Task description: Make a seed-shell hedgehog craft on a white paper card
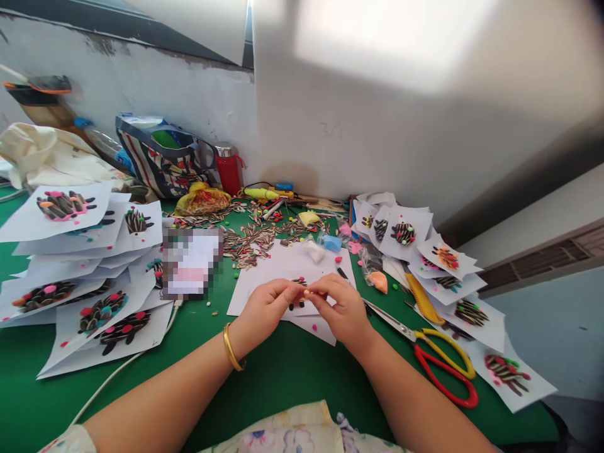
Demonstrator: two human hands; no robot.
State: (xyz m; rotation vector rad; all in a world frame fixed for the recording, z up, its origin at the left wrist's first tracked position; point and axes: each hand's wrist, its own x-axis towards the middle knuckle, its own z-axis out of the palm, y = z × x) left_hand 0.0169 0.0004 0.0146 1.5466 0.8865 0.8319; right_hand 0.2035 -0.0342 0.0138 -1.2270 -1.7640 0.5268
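My left hand point(268, 309) and my right hand point(343, 309) meet over a sheet of white paper point(245, 296), fingertips pinched together. Between them is a small piece of orange clay point(307, 294). Under the fingers, partly hidden, lies a figure of striped sunflower seeds point(298, 280) with dark and pink bits. A lump of orange clay point(378, 282) rests by a clear bag to the right of the paper. Bags of white clay point(315, 250) and blue clay point(331, 243) lie at the sheet's far edge.
Stacked sheets with seed figures stand left point(70, 242) and right point(455, 286). Scissors point(425, 343) and a yellow-handled cutter point(423, 299) lie beside my right forearm. Loose seeds point(250, 239), a red flask point(228, 170) and a striped bag point(160, 157) are behind. A white cable point(127, 362) crosses left.
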